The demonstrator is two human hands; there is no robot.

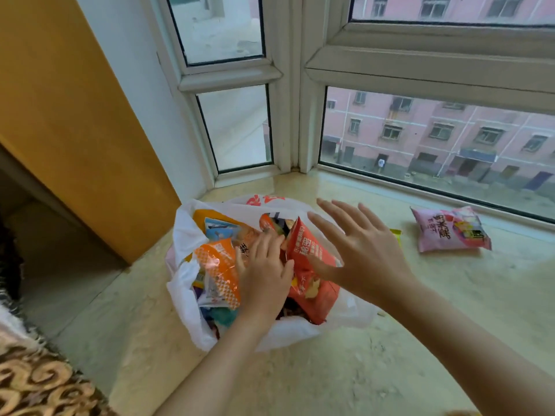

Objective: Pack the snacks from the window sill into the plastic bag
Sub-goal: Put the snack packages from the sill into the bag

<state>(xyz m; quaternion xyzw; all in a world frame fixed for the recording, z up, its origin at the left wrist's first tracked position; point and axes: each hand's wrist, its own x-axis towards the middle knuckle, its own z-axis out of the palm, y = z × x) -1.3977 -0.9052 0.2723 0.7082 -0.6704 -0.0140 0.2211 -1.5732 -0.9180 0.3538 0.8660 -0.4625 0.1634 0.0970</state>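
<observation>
Pressing down into the plastic bag, the left hand is laid with straight fingers on the packed snacks, beside the red packet. The right hand is spread wide, holding nothing. Beyond its fingers, a pink packet is left on the window sill; reaching for it is judged next.

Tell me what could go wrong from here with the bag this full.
1. The red packet stands tall above the bag rim, so it may tip out toward the right hand, which is open and grips nothing.
2. The left hand presses down on the snacks, which could crush chips.
3. The pink packet and a yellow one lie on the sill; the heaped bag may lack room.
</observation>
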